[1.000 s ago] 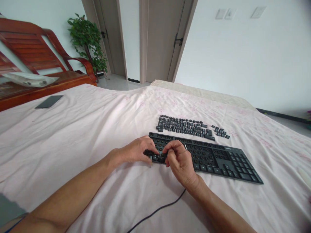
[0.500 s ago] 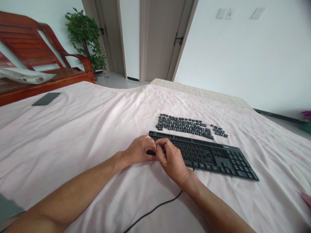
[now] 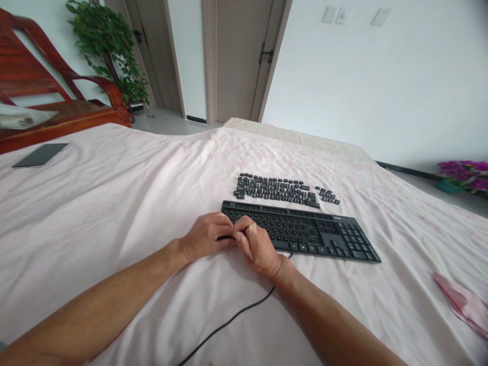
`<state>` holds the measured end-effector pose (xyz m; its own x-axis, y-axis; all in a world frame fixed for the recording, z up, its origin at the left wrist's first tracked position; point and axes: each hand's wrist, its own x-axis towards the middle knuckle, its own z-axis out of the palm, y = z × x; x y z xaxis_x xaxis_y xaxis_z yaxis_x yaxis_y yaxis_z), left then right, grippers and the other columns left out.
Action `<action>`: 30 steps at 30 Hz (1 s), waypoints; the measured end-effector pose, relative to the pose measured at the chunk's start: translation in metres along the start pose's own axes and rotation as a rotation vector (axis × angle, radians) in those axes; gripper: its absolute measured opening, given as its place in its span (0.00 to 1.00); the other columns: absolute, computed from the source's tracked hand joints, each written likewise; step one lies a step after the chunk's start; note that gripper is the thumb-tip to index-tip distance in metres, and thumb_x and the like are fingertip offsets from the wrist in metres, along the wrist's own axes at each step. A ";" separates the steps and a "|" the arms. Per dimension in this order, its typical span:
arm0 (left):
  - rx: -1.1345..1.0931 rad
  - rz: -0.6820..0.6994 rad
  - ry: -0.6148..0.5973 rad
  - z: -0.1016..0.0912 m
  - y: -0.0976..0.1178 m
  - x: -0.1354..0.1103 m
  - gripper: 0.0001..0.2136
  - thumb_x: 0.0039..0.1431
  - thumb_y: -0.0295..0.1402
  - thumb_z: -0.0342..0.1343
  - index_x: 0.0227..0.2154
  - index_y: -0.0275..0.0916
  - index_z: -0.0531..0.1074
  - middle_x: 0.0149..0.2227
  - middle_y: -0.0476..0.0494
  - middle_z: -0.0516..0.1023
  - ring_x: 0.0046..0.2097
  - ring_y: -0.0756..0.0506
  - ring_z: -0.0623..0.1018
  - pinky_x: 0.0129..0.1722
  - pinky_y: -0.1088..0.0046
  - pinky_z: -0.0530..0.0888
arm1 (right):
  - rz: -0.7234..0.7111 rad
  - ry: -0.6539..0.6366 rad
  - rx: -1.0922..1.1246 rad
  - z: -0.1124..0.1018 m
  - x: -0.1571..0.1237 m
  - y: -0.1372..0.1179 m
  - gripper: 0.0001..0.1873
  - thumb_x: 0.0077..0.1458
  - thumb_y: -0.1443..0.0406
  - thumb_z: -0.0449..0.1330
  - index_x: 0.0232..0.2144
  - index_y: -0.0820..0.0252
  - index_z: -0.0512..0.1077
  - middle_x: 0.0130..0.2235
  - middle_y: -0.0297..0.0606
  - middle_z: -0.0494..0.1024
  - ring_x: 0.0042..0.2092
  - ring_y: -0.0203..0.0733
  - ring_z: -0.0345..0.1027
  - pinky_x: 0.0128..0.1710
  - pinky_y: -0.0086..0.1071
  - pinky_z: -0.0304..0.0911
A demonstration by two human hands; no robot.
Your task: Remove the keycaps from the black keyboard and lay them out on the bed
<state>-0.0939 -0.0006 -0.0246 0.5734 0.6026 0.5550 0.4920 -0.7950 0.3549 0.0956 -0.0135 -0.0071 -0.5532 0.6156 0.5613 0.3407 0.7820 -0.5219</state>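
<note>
A black keyboard (image 3: 293,231) lies on the pink cloth, slightly tilted in view. Over much of its left and middle the keycaps are off; the number pad at the right has its caps on. My left hand (image 3: 209,234) is closed round the keyboard's near left corner. Against it, my right hand (image 3: 256,246) is closed with thumb and fingers pinched over the left-end keys. Whatever is between those fingertips is hidden. Loose black keycaps (image 3: 272,189) lie in rows just beyond the keyboard, with a smaller group (image 3: 328,194) to their right.
A black cable (image 3: 229,321) runs from under the keyboard toward me. On the pink cloth (image 3: 145,188) a dark flat object (image 3: 41,155) lies far left and a pink fabric piece (image 3: 461,302) at right. Beyond stand a wooden bench (image 3: 68,114) and a leafy plant (image 3: 109,48).
My view has turned right, so everything sits further left. Both hands stay at the keyboard's left end, and the dark corner between them shows less now.
</note>
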 end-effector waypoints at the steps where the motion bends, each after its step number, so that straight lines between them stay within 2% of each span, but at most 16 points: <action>1: 0.017 0.000 0.008 0.000 0.001 0.000 0.10 0.61 0.40 0.54 0.31 0.41 0.77 0.32 0.46 0.78 0.35 0.49 0.75 0.38 0.73 0.71 | 0.025 0.022 0.015 0.001 -0.001 0.002 0.03 0.62 0.67 0.47 0.35 0.55 0.59 0.33 0.36 0.68 0.32 0.38 0.63 0.34 0.31 0.62; 5: 0.068 0.015 0.024 0.000 0.006 0.002 0.11 0.61 0.38 0.54 0.29 0.39 0.77 0.28 0.48 0.76 0.31 0.50 0.74 0.34 0.75 0.70 | 0.011 0.077 0.106 0.003 -0.004 0.006 0.03 0.62 0.67 0.47 0.35 0.55 0.59 0.32 0.36 0.67 0.33 0.38 0.63 0.35 0.32 0.63; 9: 0.082 0.035 0.039 0.000 0.011 0.002 0.11 0.62 0.36 0.53 0.29 0.39 0.76 0.29 0.47 0.76 0.31 0.51 0.74 0.32 0.76 0.69 | -0.048 0.155 0.164 0.003 -0.007 0.005 0.04 0.61 0.68 0.46 0.34 0.55 0.59 0.31 0.35 0.67 0.34 0.38 0.64 0.36 0.33 0.64; 15: 0.086 0.046 0.060 0.000 0.011 0.001 0.11 0.62 0.37 0.52 0.30 0.38 0.76 0.28 0.47 0.76 0.30 0.51 0.74 0.32 0.77 0.69 | -0.066 0.154 0.180 0.002 -0.008 0.004 0.05 0.61 0.67 0.46 0.34 0.54 0.60 0.30 0.35 0.67 0.33 0.39 0.64 0.35 0.34 0.64; 21: 0.099 -0.013 0.045 0.005 0.010 0.003 0.11 0.63 0.37 0.51 0.33 0.39 0.76 0.29 0.48 0.76 0.30 0.52 0.74 0.30 0.78 0.68 | 0.000 0.240 0.222 0.003 -0.003 0.002 0.06 0.62 0.66 0.46 0.34 0.55 0.61 0.31 0.35 0.67 0.33 0.39 0.64 0.36 0.34 0.62; 25: 0.056 -0.136 0.047 0.006 0.009 0.005 0.11 0.63 0.39 0.52 0.35 0.40 0.76 0.32 0.48 0.77 0.33 0.51 0.75 0.34 0.77 0.69 | 0.140 0.183 0.189 -0.002 0.005 0.000 0.07 0.63 0.62 0.48 0.36 0.57 0.63 0.33 0.36 0.68 0.34 0.38 0.64 0.36 0.33 0.62; 28: -0.066 -0.285 0.102 0.005 0.009 0.007 0.11 0.61 0.40 0.53 0.33 0.39 0.75 0.32 0.47 0.77 0.34 0.50 0.76 0.36 0.76 0.70 | 0.236 0.148 0.211 -0.008 0.009 0.003 0.14 0.61 0.59 0.52 0.47 0.58 0.64 0.41 0.40 0.71 0.33 0.37 0.63 0.35 0.33 0.64; 30: -0.171 -0.376 0.158 0.005 0.008 0.008 0.10 0.60 0.40 0.55 0.32 0.37 0.74 0.31 0.47 0.77 0.33 0.49 0.76 0.35 0.75 0.71 | 0.293 0.112 0.199 -0.012 0.010 0.007 0.17 0.60 0.61 0.54 0.51 0.58 0.64 0.43 0.40 0.72 0.31 0.35 0.63 0.35 0.32 0.64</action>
<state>-0.0823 -0.0017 -0.0210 0.2612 0.8449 0.4668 0.5239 -0.5302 0.6666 0.1015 -0.0004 0.0023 -0.3640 0.8260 0.4304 0.3116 0.5434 -0.7795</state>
